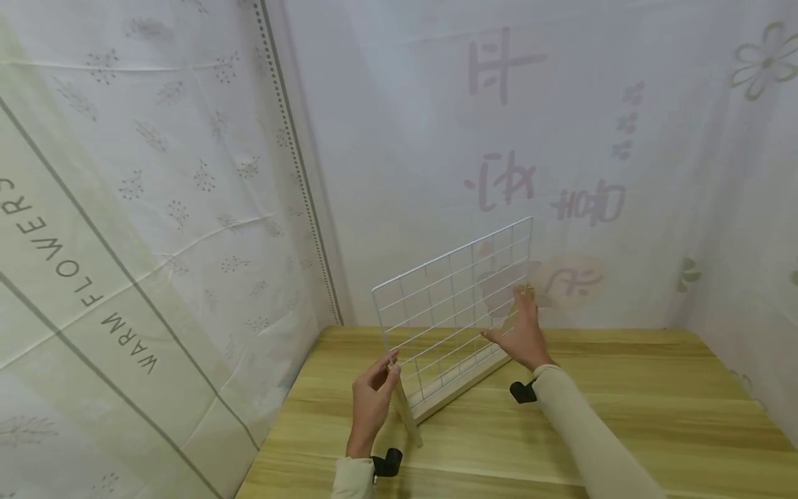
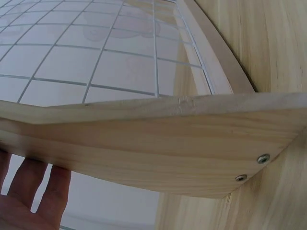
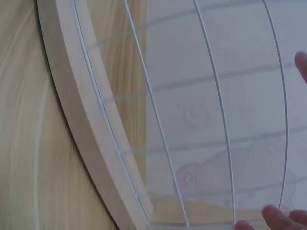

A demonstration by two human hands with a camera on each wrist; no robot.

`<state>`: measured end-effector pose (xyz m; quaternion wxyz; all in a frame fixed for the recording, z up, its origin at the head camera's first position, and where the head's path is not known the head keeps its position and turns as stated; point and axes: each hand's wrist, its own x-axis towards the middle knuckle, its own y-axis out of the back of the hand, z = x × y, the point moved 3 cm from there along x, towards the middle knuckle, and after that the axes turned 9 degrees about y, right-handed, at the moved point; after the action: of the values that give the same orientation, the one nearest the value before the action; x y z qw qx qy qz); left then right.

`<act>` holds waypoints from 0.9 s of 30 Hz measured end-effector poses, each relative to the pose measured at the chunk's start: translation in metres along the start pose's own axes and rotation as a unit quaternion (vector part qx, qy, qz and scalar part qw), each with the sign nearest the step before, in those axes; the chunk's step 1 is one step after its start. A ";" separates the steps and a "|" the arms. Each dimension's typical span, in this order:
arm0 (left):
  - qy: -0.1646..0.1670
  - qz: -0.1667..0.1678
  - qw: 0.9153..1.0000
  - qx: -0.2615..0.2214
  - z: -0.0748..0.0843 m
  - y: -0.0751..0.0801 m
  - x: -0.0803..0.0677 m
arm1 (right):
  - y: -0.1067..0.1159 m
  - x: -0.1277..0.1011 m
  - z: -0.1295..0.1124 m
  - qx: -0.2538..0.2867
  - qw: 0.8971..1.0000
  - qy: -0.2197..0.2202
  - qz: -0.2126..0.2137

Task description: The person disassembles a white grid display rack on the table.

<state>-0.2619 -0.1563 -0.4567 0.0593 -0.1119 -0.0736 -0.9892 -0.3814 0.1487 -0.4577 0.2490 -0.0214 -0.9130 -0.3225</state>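
Observation:
A white wire grid panel (image 1: pixel 449 312) stands tilted in a pale wooden base (image 1: pixel 464 382) on the wooden table (image 1: pixel 623 416). My left hand (image 1: pixel 373 398) holds the panel's near end, its fingertips pinching at the grid's left edge above the wooden end piece (image 2: pixel 158 139). In the left wrist view the fingers (image 2: pixel 33 191) reach up behind that piece. My right hand (image 1: pixel 526 333) rests with straight fingers against the grid's far right part. The right wrist view shows its fingertips (image 3: pixel 278 218) at the wires (image 3: pixel 158 129) above the base strip (image 3: pixel 81 120).
Printed fabric curtains (image 1: pixel 156 208) close in the table on the left, back and right. The tabletop stretches to the right of the panel. Black wrist mounts (image 1: pixel 386 463) sit on both arms.

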 end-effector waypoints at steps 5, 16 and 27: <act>-0.002 0.006 1.000 -0.003 -0.001 -0.001 -0.002 | -0.010 0.000 -0.010 -0.027 0.999 0.014 0.021; -0.002 0.019 1.000 0.012 -0.003 -0.002 0.000 | -0.031 0.007 -0.017 0.024 1.000 0.000 0.014; 0.005 0.032 0.999 0.008 -0.004 -0.005 0.000 | -0.045 0.006 -0.019 0.060 0.998 -0.017 0.032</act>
<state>-0.2631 -0.1523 -0.4608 0.0923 -0.1092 -0.0772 -0.9867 -0.3868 0.1007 -0.4684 0.2446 -0.0411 -0.9335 -0.2588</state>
